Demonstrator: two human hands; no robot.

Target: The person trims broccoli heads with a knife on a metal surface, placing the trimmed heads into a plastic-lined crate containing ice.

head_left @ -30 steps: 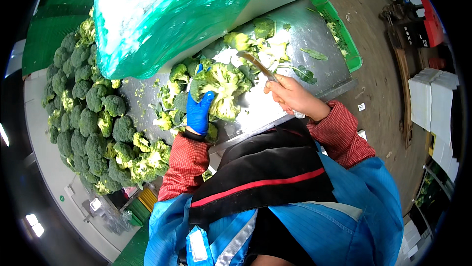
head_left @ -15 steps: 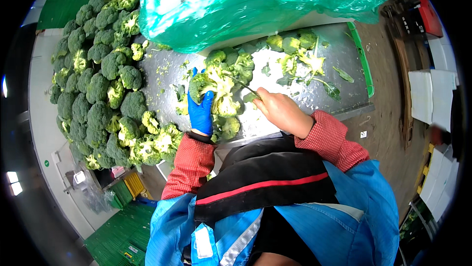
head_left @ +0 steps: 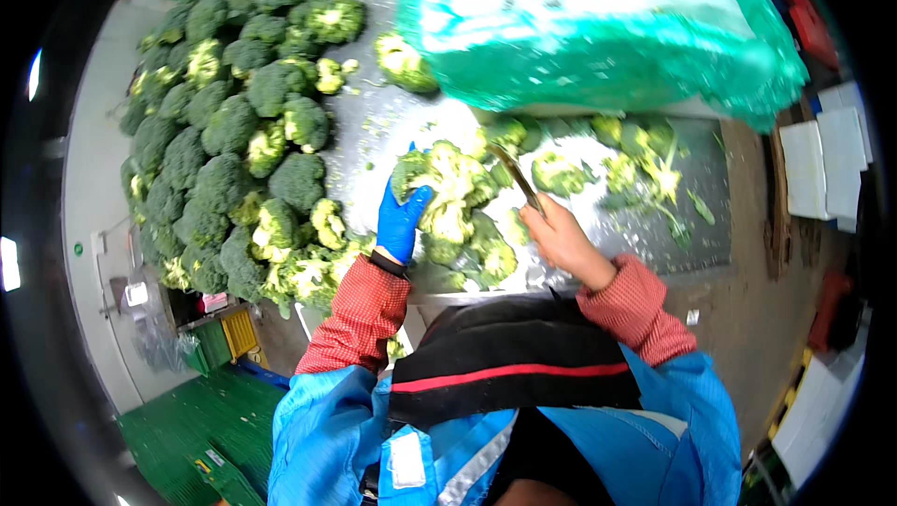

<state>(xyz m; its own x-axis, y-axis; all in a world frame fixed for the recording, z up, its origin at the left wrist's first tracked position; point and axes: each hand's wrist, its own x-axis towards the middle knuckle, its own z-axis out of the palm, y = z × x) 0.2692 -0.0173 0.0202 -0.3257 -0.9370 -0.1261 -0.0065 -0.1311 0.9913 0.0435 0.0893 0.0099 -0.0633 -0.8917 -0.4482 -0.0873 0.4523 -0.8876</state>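
Right now my left fingers [head_left: 420,198], in a blue glove, are curled part-way open around the side of a broccoli head [head_left: 450,184], thumb on the near side, its pale cut stems turned up toward me. My bare right fingers [head_left: 543,222] are closed around the handle of a knife [head_left: 517,172]; its blade points up and away from them, just to the right of the head, and I cannot tell whether it touches.

Beyond both sets of fingers, toward the upper right, a green plastic bag [head_left: 598,71] spreads over a pale box [head_left: 707,108]. Something whitish shows through the top of the bag, too glaring to make out. A loose head [head_left: 405,63] lies against the bag's left side, beyond my left fingers.

Under the held head and close to me, cut florets [head_left: 491,258] rest on the metal desk [head_left: 371,114]; more pieces and leaves [head_left: 645,165] lie to the right of my knife fingers. Left of my gloved fingers rises a big pile of broccoli [head_left: 220,146].

Low down and far left of them stand a yellow crate [head_left: 240,330] and a green crate [head_left: 212,345], contents unclear. Well off to the right are white boxes [head_left: 813,170].
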